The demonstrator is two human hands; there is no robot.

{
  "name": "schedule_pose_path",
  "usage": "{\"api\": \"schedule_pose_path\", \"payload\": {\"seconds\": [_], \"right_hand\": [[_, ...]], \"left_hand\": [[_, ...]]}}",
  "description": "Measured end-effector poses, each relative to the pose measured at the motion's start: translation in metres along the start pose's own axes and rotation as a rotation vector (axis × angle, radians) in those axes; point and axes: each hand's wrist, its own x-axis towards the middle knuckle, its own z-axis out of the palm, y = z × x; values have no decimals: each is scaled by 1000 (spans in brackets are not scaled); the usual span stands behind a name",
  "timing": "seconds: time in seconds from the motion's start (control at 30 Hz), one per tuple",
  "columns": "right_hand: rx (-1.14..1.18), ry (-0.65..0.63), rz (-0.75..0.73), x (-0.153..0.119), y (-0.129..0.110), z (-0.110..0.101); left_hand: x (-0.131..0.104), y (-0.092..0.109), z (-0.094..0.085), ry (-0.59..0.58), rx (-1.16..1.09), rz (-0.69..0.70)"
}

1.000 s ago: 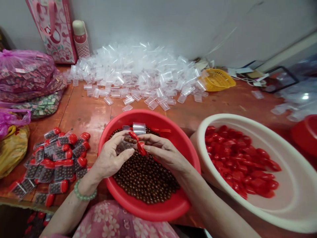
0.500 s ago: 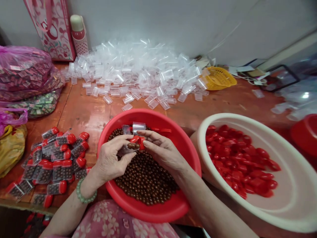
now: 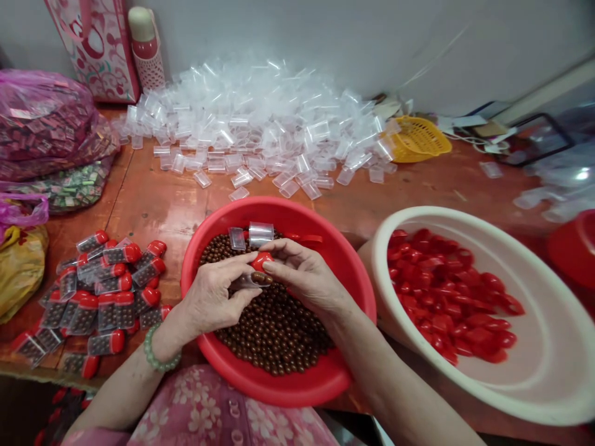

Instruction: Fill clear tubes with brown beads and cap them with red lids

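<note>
Two bare hands meet over the red basin (image 3: 288,396), just beyond a pink floral garment (image 3: 199,409) at 6 o'clock. The left hand (image 3: 211,294), with a green bead bracelet (image 3: 160,353) on its wrist, grips a small clear container (image 3: 244,283) between thumb and fingers, brown beads showing at its open end, which points towards 3 o'clock. The right hand (image 3: 300,269) pinches a red cap (image 3: 261,261) in its fingertips, right at that end; whether cap and container touch is hard to tell. Below them, brown beads (image 3: 279,337) cover much of the basin's floor, and two clear tubes (image 3: 261,234) lie on the beads inside its rim, between 11 and 12 o'clock. Around the red basin, a heap of red-capped filled containers (image 3: 106,310) lies on the wooden table (image 3: 171,217) at 9 o'clock, and a white basin (image 3: 525,396) with loose red caps (image 3: 450,297) stands at 3 o'clock. Farther off, plastic bags of small packets (image 3: 46,130) sit at 10 o'clock, a large pile of empty clear tubes (image 3: 260,118) spreads at 12, and a yellow basket (image 3: 418,139) rests between 1 and 2. Farthest, towards 11 o'clock, a flask (image 3: 146,52) stands beside a pink patterned bag (image 3: 100,56), near the grey wall (image 3: 325,37).
</note>
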Motion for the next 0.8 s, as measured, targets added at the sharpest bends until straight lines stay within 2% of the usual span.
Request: {"api": "schedule_pose_path", "payload": {"seconds": [0.17, 0.27, 0.33, 0.43, 0.53, 0.63, 0.8], "right_hand": [[-81, -47, 78, -1, -4, 0], [-101, -83, 99, -1, -5, 2], [-114, -51, 64, -1, -6, 2], [-137, 99, -77, -1, -10, 0], [-181, 199, -301, -3, -18, 2], [-308, 148, -481, -3, -26, 11], [-529, 9, -584, 0, -27, 21]], "left_hand": [[-1, 0, -2, -63, -91, -93], [-1, -2, -4, -115, -150, -226], [-1, -5, -4, -106, -206, -305], [0, -7, -4, -82, -258, -349], [2, -7, -4, -124, -213, -388], [2, -6, -5, -163, -187, -418], [1, -7, -7, -181, -200, -427]]}}
